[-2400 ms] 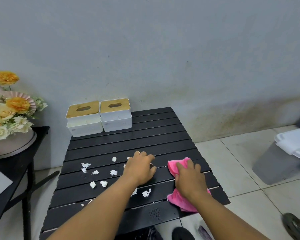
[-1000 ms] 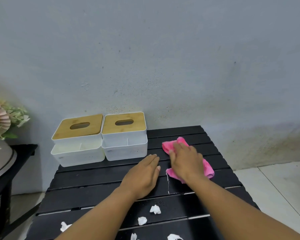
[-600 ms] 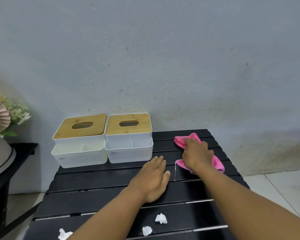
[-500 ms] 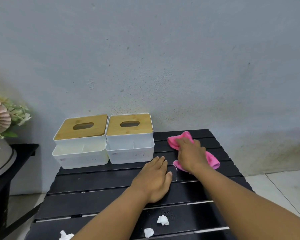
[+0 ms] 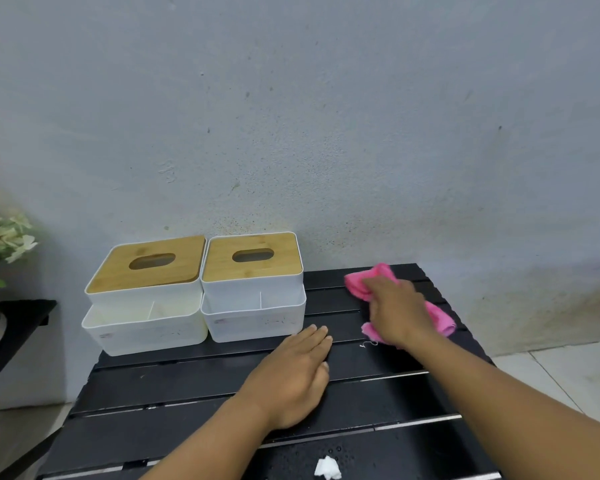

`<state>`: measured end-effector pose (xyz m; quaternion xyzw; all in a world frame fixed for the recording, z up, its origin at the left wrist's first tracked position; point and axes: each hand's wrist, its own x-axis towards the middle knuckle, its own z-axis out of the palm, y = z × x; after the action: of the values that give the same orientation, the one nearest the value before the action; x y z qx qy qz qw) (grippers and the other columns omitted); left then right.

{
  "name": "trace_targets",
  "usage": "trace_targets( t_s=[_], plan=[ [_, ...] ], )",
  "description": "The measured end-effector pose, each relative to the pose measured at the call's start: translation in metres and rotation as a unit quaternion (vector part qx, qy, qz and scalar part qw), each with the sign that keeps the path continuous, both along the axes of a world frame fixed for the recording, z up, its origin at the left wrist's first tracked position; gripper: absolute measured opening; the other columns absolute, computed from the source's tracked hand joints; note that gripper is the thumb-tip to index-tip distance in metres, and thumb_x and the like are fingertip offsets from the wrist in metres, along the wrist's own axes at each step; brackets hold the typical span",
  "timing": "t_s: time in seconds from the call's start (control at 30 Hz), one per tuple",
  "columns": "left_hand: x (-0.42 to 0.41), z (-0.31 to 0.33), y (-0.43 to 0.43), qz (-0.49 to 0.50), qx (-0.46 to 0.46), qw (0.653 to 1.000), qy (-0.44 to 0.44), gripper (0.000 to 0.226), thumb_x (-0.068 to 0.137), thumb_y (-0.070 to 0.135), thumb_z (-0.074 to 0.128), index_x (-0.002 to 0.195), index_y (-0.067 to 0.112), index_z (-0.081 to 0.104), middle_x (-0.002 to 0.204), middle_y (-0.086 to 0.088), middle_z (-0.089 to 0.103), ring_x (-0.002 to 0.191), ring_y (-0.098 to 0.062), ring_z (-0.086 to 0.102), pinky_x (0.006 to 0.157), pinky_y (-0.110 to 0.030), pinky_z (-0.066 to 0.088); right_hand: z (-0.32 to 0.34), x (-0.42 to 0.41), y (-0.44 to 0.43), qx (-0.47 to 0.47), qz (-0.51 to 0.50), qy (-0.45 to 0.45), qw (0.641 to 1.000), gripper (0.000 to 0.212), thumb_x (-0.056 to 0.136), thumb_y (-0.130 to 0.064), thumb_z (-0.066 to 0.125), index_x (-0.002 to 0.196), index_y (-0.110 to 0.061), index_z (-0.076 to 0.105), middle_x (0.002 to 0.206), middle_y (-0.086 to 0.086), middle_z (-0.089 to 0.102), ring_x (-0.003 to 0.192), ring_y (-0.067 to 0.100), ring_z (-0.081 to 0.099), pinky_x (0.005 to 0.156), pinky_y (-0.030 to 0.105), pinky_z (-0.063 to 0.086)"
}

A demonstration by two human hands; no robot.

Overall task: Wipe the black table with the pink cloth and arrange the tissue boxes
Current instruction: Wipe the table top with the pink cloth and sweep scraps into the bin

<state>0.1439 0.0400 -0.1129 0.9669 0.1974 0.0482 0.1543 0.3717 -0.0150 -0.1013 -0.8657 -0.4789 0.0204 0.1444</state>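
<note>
Cloth (image 5: pixel 439 320) bunched, long axis far-left to near-right – right hand (image 5: pixel 397 311) pressing on top, blurred, grasp unclear; left hand (image 5: pixel 291 379) flat on table (image 5: pixel 187 386), released.

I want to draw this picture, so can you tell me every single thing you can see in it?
Black table: one, black, middle of the view.
Tissue boxes: two, white with wooden lids, side by side at the table's back left.
Pink cloth: one, pink, back right of the table.
Tissue scrap: one, white, near the table's front edge.
Flowers: one bunch, green and pale, far left.
Side table: one, black, left.
Wall: grey-blue, behind.
Floor tiles: pale, right.
Left hand: one, flat on the table.
Right hand: one, on the cloth, blurred.
</note>
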Motion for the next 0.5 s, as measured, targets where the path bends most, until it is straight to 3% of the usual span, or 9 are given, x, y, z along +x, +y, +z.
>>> trace_targets(
  t_s=[0.07, 0.13, 0.23, 0.33, 0.4, 0.5],
  plan=[
    [-0.002, -0.004, 0.001, -0.009, 0.016, 1.000, -0.014, 0.054, 0.105, 0.032, 0.027, 0.157, 0.020, 0.018, 0.164, 0.007, 0.008, 0.150, -0.004, -0.003, 0.112, -0.011, -0.013, -0.005, -0.011, 0.003, -0.009, 0.114, 0.010, 0.993, 0.047, 0.092, -0.024, 0.050, 0.137, -0.037, 0.047, 0.143, -0.010, 0.047, 0.125, 0.027, 0.041, 0.105, 0.047, 0.036],
    [-0.004, -0.006, -0.001, -0.008, 0.022, 0.999, -0.024, 0.054, 0.104, 0.032, 0.027, 0.157, 0.020, 0.020, 0.164, 0.008, 0.010, 0.150, -0.004, -0.002, 0.112, -0.011, -0.013, -0.005, -0.003, 0.003, -0.005, 0.165, 0.016, 0.986, 0.047, 0.095, -0.023, 0.044, 0.139, -0.038, 0.044, 0.146, -0.013, 0.046, 0.128, 0.025, 0.040, 0.106, 0.046, 0.035],
    [-0.005, -0.008, -0.003, 0.001, 0.014, 0.999, -0.034, 0.054, 0.104, 0.036, 0.025, 0.156, 0.022, 0.021, 0.164, 0.010, 0.011, 0.149, -0.002, -0.003, 0.117, -0.015, -0.007, -0.006, 0.026, 0.008, 0.045, 0.047, 0.030, 0.997, 0.044, 0.089, -0.022, 0.038, 0.128, -0.040, 0.051, 0.132, -0.012, 0.052, 0.124, 0.025, 0.046, 0.099, 0.048, 0.042],
    [-0.004, -0.009, -0.003, 0.010, 0.004, 0.999, -0.041, 0.054, 0.104, 0.039, 0.024, 0.156, 0.023, 0.022, 0.163, 0.011, 0.012, 0.148, 0.001, -0.003, 0.119, -0.018, -0.003, -0.007, 0.022, 0.027, -0.009, -0.048, -0.003, 0.999, 0.043, 0.090, -0.023, 0.042, 0.132, -0.027, 0.048, 0.146, 0.001, 0.042, 0.139, 0.028, 0.032, 0.105, 0.049, 0.036],
    [-0.004, -0.009, -0.003, 0.009, 0.000, 0.999, -0.040, 0.054, 0.104, 0.038, 0.024, 0.156, 0.022, 0.024, 0.163, 0.011, 0.014, 0.148, 0.001, -0.002, 0.120, -0.018, -0.003, -0.006, -0.001, 0.034, -0.008, -0.011, -0.002, 1.000, 0.042, 0.085, -0.023, 0.051, 0.127, -0.029, 0.050, 0.149, 0.006, 0.035, 0.132, 0.031, 0.040, 0.100, 0.047, 0.039],
    [-0.004, -0.008, -0.003, 0.009, 0.002, 0.999, -0.038, 0.054, 0.105, 0.037, 0.024, 0.156, 0.022, 0.023, 0.163, 0.010, 0.014, 0.148, 0.001, -0.002, 0.119, -0.017, -0.004, -0.008, -0.024, 0.029, 0.025, 0.128, 0.066, 0.989, 0.041, 0.083, -0.012, 0.050, 0.118, -0.033, 0.050, 0.156, -0.004, 0.026, 0.127, 0.029, 0.049, 0.096, 0.047, 0.047]
  ],
)
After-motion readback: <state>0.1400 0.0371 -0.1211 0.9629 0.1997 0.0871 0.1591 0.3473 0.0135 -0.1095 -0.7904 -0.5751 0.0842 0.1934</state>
